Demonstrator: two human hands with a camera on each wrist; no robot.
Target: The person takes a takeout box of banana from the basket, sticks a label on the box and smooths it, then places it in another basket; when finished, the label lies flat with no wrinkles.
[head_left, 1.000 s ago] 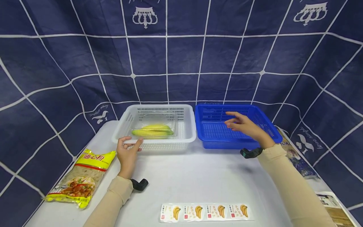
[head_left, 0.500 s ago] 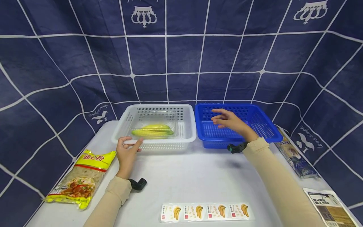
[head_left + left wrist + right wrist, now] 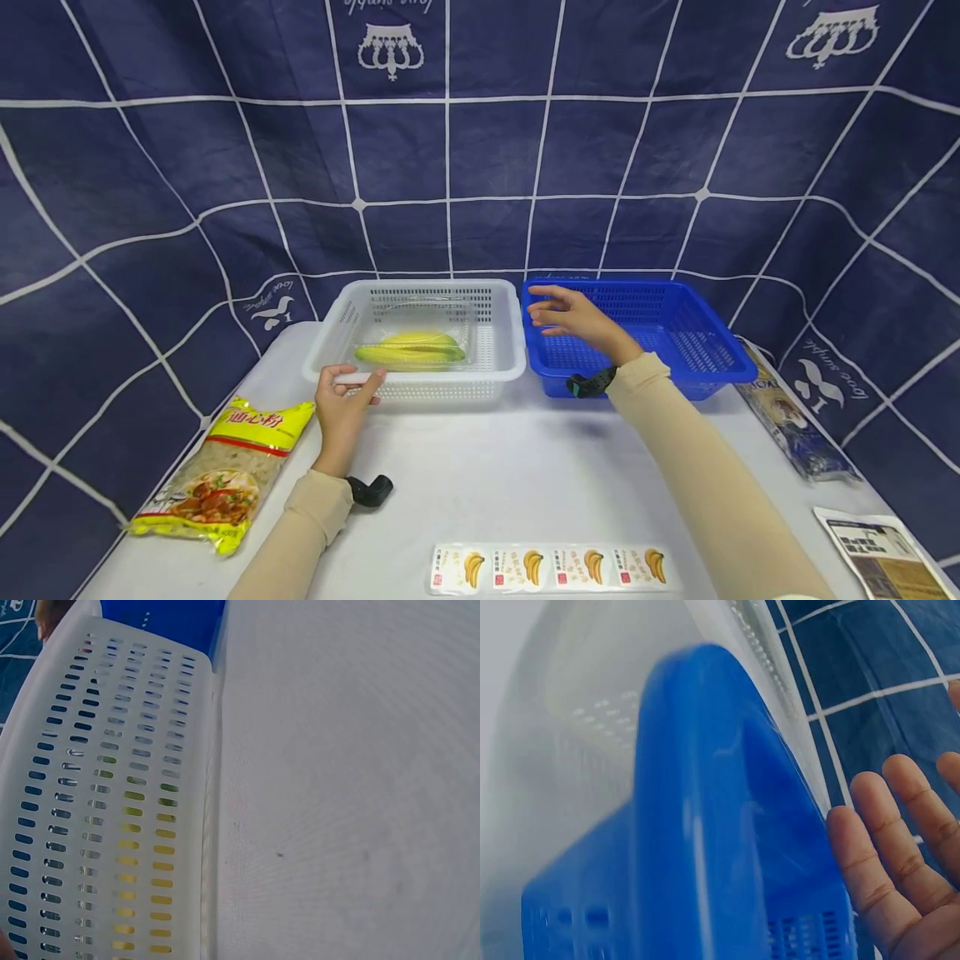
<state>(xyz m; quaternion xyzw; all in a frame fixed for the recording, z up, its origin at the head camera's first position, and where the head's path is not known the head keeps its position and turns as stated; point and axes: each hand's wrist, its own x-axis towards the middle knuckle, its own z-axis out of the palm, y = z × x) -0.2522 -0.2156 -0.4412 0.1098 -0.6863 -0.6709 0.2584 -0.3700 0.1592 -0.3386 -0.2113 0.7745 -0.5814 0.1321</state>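
A white perforated basket [image 3: 491,367] stands at the back, and my left hand [image 3: 345,412] holds its front rim near the left corner. Inside it lies a clear plastic container [image 3: 457,321] with long yellow fruit [image 3: 411,347], greenish at the tips. To the right is a blue basket [image 3: 667,342]. My right hand [image 3: 570,315] is above its left part, close to the white basket, holding nothing. In the right wrist view its fingers [image 3: 881,814] extend beside the blue rim. The left wrist view shows the white basket's perforated wall [image 3: 112,795], with yellow fruit visible through the holes.
A yellow pasta bag [image 3: 225,479] lies at the left. Banana stickers [image 3: 551,568] form a strip at the front. On the right are a dark packet [image 3: 798,425] and a printed packet [image 3: 885,554]. A blue checked cloth [image 3: 487,150] hangs behind the table.
My right hand has moved left above the blue basket, toward the white basket. My left hand has stayed on the white basket's rim. The head view has shifted slightly.
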